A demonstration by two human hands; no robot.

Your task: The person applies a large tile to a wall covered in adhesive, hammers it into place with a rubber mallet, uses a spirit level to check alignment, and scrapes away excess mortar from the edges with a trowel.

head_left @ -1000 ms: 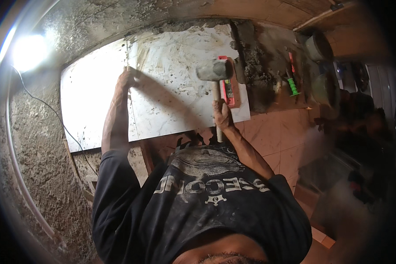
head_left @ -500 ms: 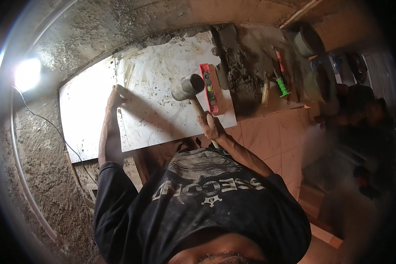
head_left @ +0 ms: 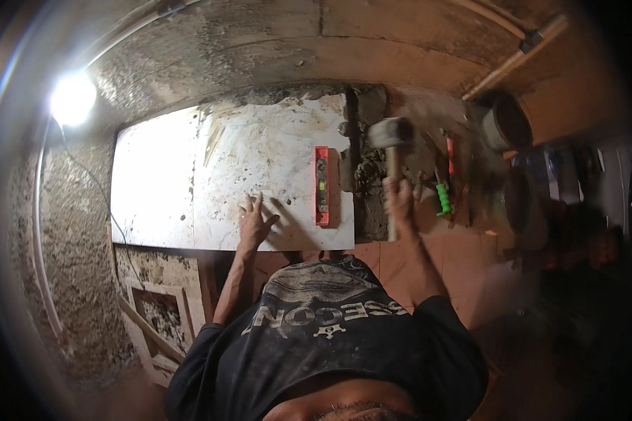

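Note:
My right hand [head_left: 399,198] grips the wooden handle of a rubber mallet [head_left: 391,133]. The mallet's dark-and-grey head hangs over a strip of wet mortar [head_left: 372,217], right of the white tiles. My left hand [head_left: 255,221] rests with fingers spread on a large white tile [head_left: 281,133] smeared with mortar. Between my hands a red spirit level [head_left: 321,186] lies on that tile, close to its right edge. Another white tile [head_left: 151,175], glaring under the lamp, adjoins it on the left.
A bright lamp [head_left: 74,98] with a cable stands at the far left by the rough wall. Right of the mortar lie a green-handled tool [head_left: 443,201] and a red tool [head_left: 450,156]. A bucket [head_left: 507,121] stands at the back right. A wooden frame [head_left: 161,319] leans below the tiles.
My right hand has carried the mallet rightward from over the tile to over the mortar. My left hand has moved from the tile joint to the middle of the tile. The view has shifted.

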